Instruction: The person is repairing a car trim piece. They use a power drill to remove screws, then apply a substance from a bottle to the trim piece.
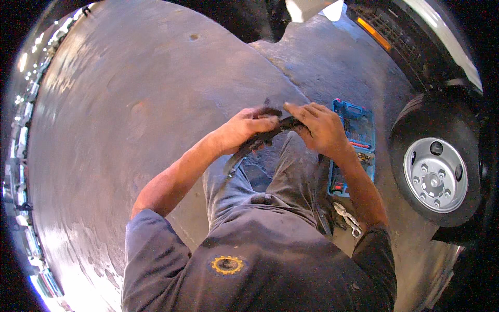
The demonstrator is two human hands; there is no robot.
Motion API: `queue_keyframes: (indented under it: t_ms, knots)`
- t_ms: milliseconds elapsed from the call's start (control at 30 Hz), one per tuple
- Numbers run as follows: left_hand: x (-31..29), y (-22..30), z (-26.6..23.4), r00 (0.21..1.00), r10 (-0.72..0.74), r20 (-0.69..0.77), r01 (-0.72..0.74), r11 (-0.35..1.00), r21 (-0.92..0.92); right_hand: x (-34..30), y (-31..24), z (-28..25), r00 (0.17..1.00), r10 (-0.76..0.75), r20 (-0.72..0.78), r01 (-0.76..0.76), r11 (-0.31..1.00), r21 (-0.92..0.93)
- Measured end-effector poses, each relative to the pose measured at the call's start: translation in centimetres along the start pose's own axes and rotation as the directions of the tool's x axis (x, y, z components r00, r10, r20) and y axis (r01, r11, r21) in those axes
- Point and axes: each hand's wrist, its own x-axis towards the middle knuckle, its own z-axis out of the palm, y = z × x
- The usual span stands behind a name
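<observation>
A dark, curved part (240, 155), arched like a brake shoe, is held up above my knees. My left hand (244, 129) is closed around it near its middle, with the fingers curled underneath. At its upper right end my right hand (323, 128) grips it between thumb and fingers, the index finger stretched out toward the left hand. The fingertips of both hands are partly hidden by the part, and its lower left end is blurred.
An open blue tool case (373, 136) lies on the floor to my right. Nearer me are silvery pliers (347, 219). Farther right stands a vehicle's wheel (435, 175) with a black tire, below a dark bumper with an orange marker (373, 34). A dark shape overhangs the far floor.
</observation>
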Motion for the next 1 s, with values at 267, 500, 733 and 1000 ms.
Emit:
queue_keyframes:
  t_ms: [267, 500, 733, 1000]
  knots:
    - [-0.2, -3.7, 0.4, 0.982, -0.188, -0.013, 0.168, 0.908, -0.384, -2.3, -4.7, 0.8, 0.898, 0.299, -0.323, -0.282, 0.954, 0.101]
    - [0.0, -5.1, 1.7, 0.968, -0.250, 0.002, 0.230, 0.887, -0.400, -4.6, -6.9, 5.0, 0.818, 0.477, -0.323, -0.382, 0.869, 0.316]
    - [0.9, -5.2, 4.7, 0.992, -0.104, -0.069, 0.065, 0.903, -0.424, -5.7, -6.6, 4.5, 0.859, 0.317, -0.402, -0.256, 0.946, 0.199]
    - [2.4, -6.0, 5.9, 0.992, -0.056, -0.112, 0.037, 0.985, -0.167, -7.9, -6.0, 5.2, 0.758, 0.557, -0.340, -0.431, 0.818, 0.381]
